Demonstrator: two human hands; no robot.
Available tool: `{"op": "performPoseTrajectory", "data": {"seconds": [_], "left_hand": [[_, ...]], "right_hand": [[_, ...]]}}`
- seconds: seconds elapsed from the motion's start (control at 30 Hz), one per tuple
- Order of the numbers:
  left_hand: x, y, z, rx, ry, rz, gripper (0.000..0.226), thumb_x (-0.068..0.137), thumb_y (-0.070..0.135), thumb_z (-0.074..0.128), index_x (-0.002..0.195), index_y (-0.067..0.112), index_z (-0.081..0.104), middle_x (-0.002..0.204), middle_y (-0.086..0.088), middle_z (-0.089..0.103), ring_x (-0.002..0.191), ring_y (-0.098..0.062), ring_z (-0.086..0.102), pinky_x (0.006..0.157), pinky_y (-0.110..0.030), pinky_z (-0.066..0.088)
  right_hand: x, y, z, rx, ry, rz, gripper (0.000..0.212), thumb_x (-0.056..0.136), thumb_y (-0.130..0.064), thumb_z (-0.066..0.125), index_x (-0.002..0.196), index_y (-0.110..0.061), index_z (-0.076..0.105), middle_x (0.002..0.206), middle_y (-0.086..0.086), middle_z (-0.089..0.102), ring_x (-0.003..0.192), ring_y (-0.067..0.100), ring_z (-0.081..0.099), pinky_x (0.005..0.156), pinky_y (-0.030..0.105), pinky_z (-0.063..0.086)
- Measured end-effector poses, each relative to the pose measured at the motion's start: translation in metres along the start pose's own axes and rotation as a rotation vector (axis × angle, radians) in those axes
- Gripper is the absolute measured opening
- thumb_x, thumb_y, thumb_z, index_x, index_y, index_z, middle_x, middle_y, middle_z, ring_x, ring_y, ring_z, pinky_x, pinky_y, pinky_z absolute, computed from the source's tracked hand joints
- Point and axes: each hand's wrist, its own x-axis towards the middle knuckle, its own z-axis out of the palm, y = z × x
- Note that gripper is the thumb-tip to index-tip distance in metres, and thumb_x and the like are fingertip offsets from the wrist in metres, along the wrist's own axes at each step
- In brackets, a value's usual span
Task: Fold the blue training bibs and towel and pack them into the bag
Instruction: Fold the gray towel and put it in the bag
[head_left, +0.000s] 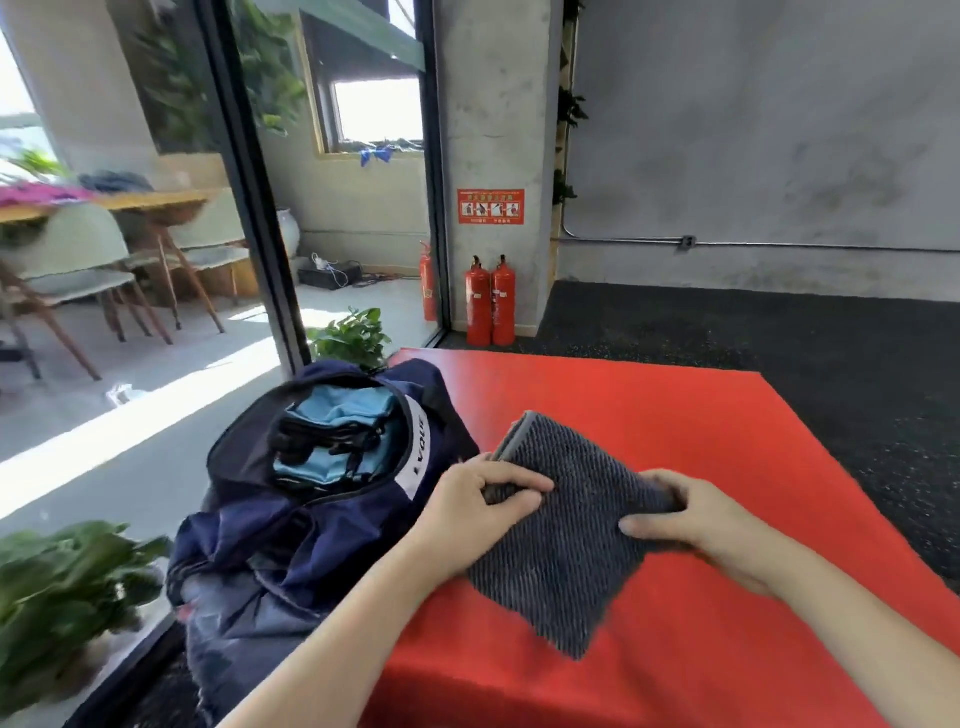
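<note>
A folded dark grey ribbed towel (566, 525) lies on the red surface (701, 623), one corner toward me. My left hand (483, 504) grips its left edge, thumb on top. My right hand (685, 514) holds its right edge with the thumb pressed on the fabric. To the left stands the open navy bag (270, 545). Folded light blue bibs (337, 421) with black trim sit inside its opening.
Green plants (62, 587) stand by the glass wall on the left and behind the bag (353, 335). Red fire extinguishers (491, 301) stand at the concrete pillar. Dark speckled floor (779, 332) surrounds the red surface on the right and far side.
</note>
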Motion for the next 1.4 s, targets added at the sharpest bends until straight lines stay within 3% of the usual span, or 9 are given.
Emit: {"op": "performPoseTrajectory", "data": {"seconds": [0.1, 0.27, 0.47, 0.7, 0.83, 0.93, 1.03, 1.2, 1.4], "left_hand": [[-0.02, 0.0, -0.044, -0.074, 0.207, 0.005, 0.022, 0.09, 0.013, 0.073, 0.097, 0.033, 0.079, 0.11, 0.007, 0.066, 0.102, 0.006, 0.061, 0.087, -0.007, 0.042], [-0.042, -0.018, -0.131, 0.018, 0.377, -0.059, 0.032, 0.085, 0.02, 0.08, 0.108, 0.04, 0.073, 0.119, 0.01, 0.059, 0.106, 0.011, 0.056, 0.089, -0.005, 0.043], [-0.021, -0.043, -0.23, 0.29, 0.427, -0.118, 0.042, 0.087, 0.032, 0.076, 0.124, 0.046, 0.061, 0.123, 0.009, 0.051, 0.11, -0.001, 0.051, 0.098, -0.019, 0.036], [0.041, -0.122, -0.243, 0.481, 0.162, -0.222, 0.053, 0.089, 0.037, 0.073, 0.137, 0.035, 0.052, 0.127, -0.002, 0.043, 0.124, -0.022, 0.047, 0.105, -0.025, 0.033], [0.047, -0.146, -0.234, 0.639, 0.074, -0.236, 0.065, 0.089, 0.048, 0.069, 0.142, 0.039, 0.033, 0.132, -0.007, 0.043, 0.127, -0.031, 0.046, 0.106, -0.048, 0.042], [0.045, -0.138, -0.25, 0.766, 0.246, -0.163, 0.075, 0.079, 0.066, 0.069, 0.138, 0.03, 0.038, 0.131, -0.003, 0.052, 0.117, -0.028, 0.055, 0.096, -0.046, 0.049], [0.036, -0.14, -0.264, 1.003, 0.311, -0.186, 0.058, 0.081, 0.081, 0.05, 0.108, 0.031, 0.06, 0.133, -0.002, 0.047, 0.126, -0.029, 0.043, 0.102, -0.047, 0.039], [0.03, -0.139, -0.272, 0.551, 0.229, -0.347, 0.04, 0.094, 0.059, 0.055, 0.092, 0.019, 0.06, 0.096, 0.001, 0.063, 0.09, -0.019, 0.06, 0.068, -0.027, 0.042], [0.029, -0.15, -0.279, 0.651, 0.206, -0.412, 0.042, 0.107, 0.036, 0.041, 0.094, 0.01, 0.072, 0.096, -0.007, 0.071, 0.088, -0.022, 0.059, 0.074, -0.031, 0.035]], "right_hand": [[0.024, -0.029, 0.052, 0.271, 0.033, -0.101, 0.097, 0.033, -0.047, 0.101, 0.119, -0.016, 0.068, 0.115, 0.005, 0.074, 0.095, 0.018, 0.07, 0.075, 0.034, 0.057], [0.056, -0.095, 0.148, 0.311, -0.12, -0.086, 0.039, 0.079, -0.017, 0.081, 0.115, -0.01, 0.068, 0.112, 0.009, 0.075, 0.092, 0.02, 0.07, 0.075, 0.035, 0.057], [0.127, -0.146, 0.234, 0.272, -0.031, -0.194, 0.021, 0.086, -0.017, 0.079, 0.105, -0.01, 0.071, 0.106, 0.007, 0.077, 0.095, 0.02, 0.073, 0.086, 0.039, 0.06], [0.201, -0.132, 0.241, -0.614, 0.152, -0.032, 0.044, 0.082, -0.051, 0.077, 0.079, -0.01, 0.06, 0.087, 0.006, 0.069, 0.08, 0.028, 0.064, 0.072, 0.035, 0.05], [0.191, -0.125, 0.235, -0.899, 0.203, -0.177, 0.04, 0.09, -0.05, 0.067, 0.077, -0.015, 0.054, 0.084, 0.003, 0.056, 0.088, 0.029, 0.057, 0.069, 0.033, 0.035], [0.175, -0.12, 0.232, -1.058, 0.339, -0.426, 0.028, 0.092, -0.045, 0.066, 0.098, -0.018, 0.069, 0.103, 0.001, 0.054, 0.105, 0.027, 0.052, 0.087, 0.034, 0.042], [0.164, -0.114, 0.229, -1.189, 0.267, -0.244, 0.041, 0.094, -0.062, 0.051, 0.101, -0.027, 0.071, 0.117, 0.001, 0.05, 0.112, 0.03, 0.049, 0.095, 0.037, 0.044], [0.17, -0.108, 0.228, -1.019, 0.12, -0.12, 0.048, 0.099, -0.058, 0.044, 0.068, -0.02, 0.045, 0.105, 0.014, 0.066, 0.101, 0.034, 0.062, 0.072, 0.034, 0.039], [0.169, -0.117, 0.227, -0.92, 0.248, -0.178, 0.042, 0.099, -0.048, 0.05, 0.086, -0.01, 0.06, 0.105, 0.018, 0.066, 0.103, 0.036, 0.061, 0.083, 0.038, 0.044]]}}
